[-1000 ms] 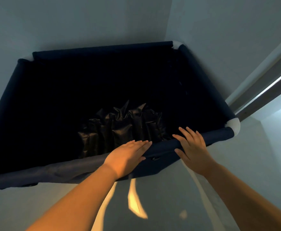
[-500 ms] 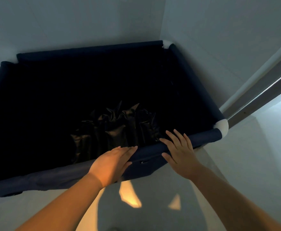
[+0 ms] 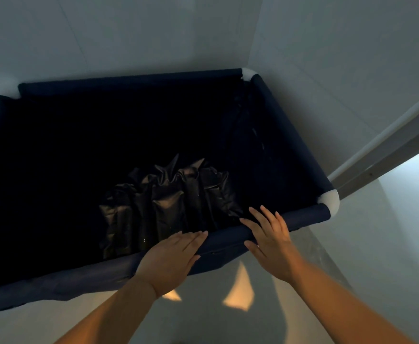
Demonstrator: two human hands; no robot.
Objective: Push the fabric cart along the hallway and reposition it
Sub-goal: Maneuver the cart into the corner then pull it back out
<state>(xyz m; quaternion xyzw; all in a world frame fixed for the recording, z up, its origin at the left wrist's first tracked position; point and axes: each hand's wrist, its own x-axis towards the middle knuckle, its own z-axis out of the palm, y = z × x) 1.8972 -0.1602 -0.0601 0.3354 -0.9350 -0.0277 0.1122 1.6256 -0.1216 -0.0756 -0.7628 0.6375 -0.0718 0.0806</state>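
**Navy fabric cart tucked into a white corner, both hands flat on its near rail**

Navy cloth wraps the tubular frame of the fabric cart (image 3: 288, 150), seen from above with its far right corner close against the meeting of two white walls (image 3: 153, 33). White plastic elbows (image 3: 330, 201) join the rails at the corners. Deep inside the dark bin lies a crumpled black plastic bag (image 3: 168, 202), bunched toward the near side.

The person's left hand (image 3: 168, 261) lies palm down over the near rail, fingers (image 3: 191, 240) straight and held together, reaching past the rail's edge rather than curled around it. The right hand (image 3: 270, 238) rests on the same rail just beside it, nearer the right corner, its fingers (image 3: 255, 214) spread apart and extended over the bin, the thumb on the outer face of the cloth. Neither hand is closed on the rail.

A grey door frame (image 3: 387, 155) slants along the wall to the right of the cart. Below the rail, the glossy pale floor (image 3: 352, 281) carries two warm patches of reflected light (image 3: 238, 291) between the bare forearms.
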